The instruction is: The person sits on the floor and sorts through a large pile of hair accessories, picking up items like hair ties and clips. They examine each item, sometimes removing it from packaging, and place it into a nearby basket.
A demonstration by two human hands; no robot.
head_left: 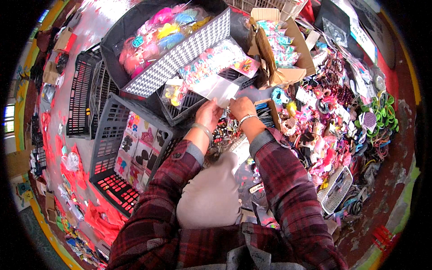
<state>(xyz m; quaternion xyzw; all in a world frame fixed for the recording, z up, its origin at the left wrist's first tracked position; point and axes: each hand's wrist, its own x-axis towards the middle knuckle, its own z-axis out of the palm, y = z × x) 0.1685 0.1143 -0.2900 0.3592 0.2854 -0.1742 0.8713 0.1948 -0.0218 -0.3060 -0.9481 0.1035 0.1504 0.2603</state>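
A pale, partly see-through flat plastic bag [219, 87] is stretched between my hands. My left hand [209, 115] pinches its near left edge, and my right hand [243, 109] has its fingers closed at the right corner. Just beyond the bag, small packs of pastel hair accessories [213, 63] lie along a dark crate [189, 112]. A pack with yellow pieces [173, 93] sits left of the bag. Beside my right wrist stands a small carton of dark cards [264, 115]. Whether anything is inside the bag I cannot tell.
A large black bin with a houndstooth side [180, 54] holds colourful bags. At its right is an open cardboard box [297, 58] of packets. A grey crate [108, 130] with carded accessories stands left. Heaped hair ties [324, 130] and a white basket [335, 191] lie right.
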